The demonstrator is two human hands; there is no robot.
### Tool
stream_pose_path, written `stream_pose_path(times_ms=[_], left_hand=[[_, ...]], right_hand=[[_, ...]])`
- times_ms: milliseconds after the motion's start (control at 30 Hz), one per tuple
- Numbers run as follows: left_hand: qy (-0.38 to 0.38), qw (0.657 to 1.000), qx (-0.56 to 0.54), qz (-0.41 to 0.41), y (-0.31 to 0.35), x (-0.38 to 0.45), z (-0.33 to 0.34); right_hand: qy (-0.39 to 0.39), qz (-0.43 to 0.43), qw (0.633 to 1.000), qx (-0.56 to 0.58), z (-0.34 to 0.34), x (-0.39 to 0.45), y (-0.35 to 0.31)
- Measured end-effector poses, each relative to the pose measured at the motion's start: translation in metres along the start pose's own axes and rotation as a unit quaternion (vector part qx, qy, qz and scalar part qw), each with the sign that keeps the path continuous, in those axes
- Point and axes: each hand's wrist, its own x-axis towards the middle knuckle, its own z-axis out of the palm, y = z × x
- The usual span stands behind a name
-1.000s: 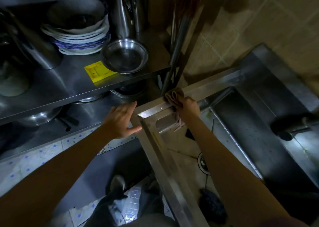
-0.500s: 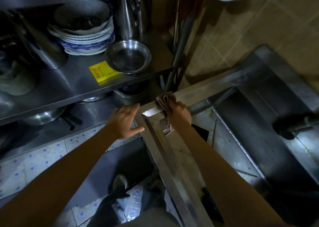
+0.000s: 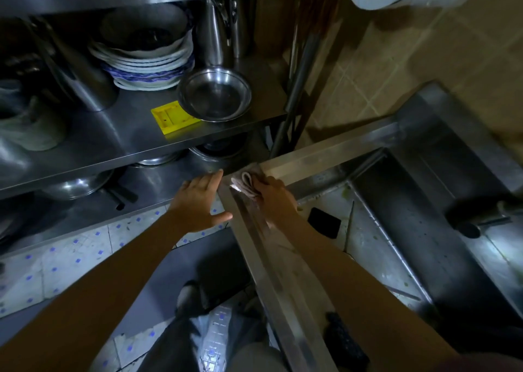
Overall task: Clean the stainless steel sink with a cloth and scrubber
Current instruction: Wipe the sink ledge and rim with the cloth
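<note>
Presently: right hand (image 3: 273,199), fingers curled on a folded cloth (image 3: 245,184), pressing it onto the corner of the sink (image 3: 334,150) rim. Left hand (image 3: 199,201), fingers straight, spread beside that corner. Dark pad (image 3: 324,223), possibly the scrubber, lies in the basin.

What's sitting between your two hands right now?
In the head view, only the steel corner of the sink rim separates the left hand from the right hand, which presses the folded cloth onto that corner.
</note>
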Motion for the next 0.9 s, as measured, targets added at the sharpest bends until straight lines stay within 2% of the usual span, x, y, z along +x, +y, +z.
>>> stream_pose_path(times_ms=[167, 333, 567, 700, 800, 900], left_hand=[[0.011, 0.999, 0.006, 0.043, -0.005, 0.004, -0.006], [0.017, 0.992, 0.053, 0.117, -0.013, 0.014, -0.019], [0.033, 0.967, 0.05, 0.249, -0.04, 0.026, -0.036], [0.008, 0.96, 0.061, 0.272, -0.05, 0.035, -0.047], [0.017, 0.957, 0.071, 0.282, -0.052, 0.046, -0.055], [0.029, 0.954, 0.073, 0.288, -0.049, 0.059, -0.058]], right_hand=[[-0.03, -0.055, 0.998, 0.027, 0.004, -0.01, 0.003], [-0.061, 0.034, 0.997, 0.043, 0.0, -0.017, -0.007], [-0.008, 0.094, 0.989, 0.112, 0.005, -0.033, -0.031], [0.016, 0.167, 0.969, 0.179, 0.01, -0.035, -0.04], [-0.001, 0.22, 0.952, 0.211, 0.007, -0.035, -0.045], [0.009, 0.284, 0.916, 0.283, 0.004, -0.03, -0.048]])
